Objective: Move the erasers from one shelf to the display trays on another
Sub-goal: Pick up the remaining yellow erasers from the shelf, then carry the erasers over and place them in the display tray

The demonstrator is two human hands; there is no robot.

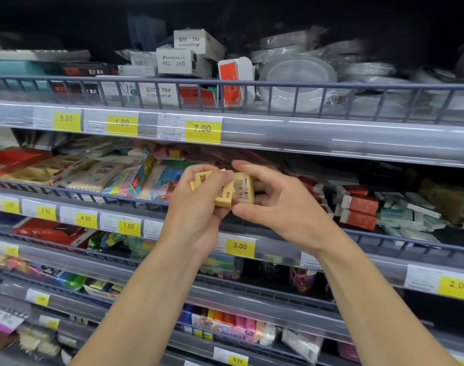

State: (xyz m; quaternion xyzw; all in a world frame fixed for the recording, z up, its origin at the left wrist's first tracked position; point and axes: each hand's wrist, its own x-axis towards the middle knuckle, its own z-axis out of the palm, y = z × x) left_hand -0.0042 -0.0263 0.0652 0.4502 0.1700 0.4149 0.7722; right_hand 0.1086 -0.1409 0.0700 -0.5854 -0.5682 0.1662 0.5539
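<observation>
A: What are the hands doing?

B: Both are raised in front of the second shelf. The left hand (199, 207) has its fingers curled round a small stack of yellow erasers (220, 188), thumb on top. The right hand (275, 204) pinches the same bundle from the other side, forefinger arched above, thumb underneath.

A: How do the erasers look?

B: Flat rectangular blocks, pale yellow, in printed sleeves. One shows a white barcode label, another dark lettering. They sit fanned and uneven, not squared up.

A: And around them?

B: Grey wire-railed shelves (331, 85) with glossy clear price strips and yellow price tags (203, 129). White cardboard boxes (176, 62) and plastic-wrapped plates (299, 75) up top; to the right, red-and-white boxed erasers (357, 210) lie heaped loosely.
</observation>
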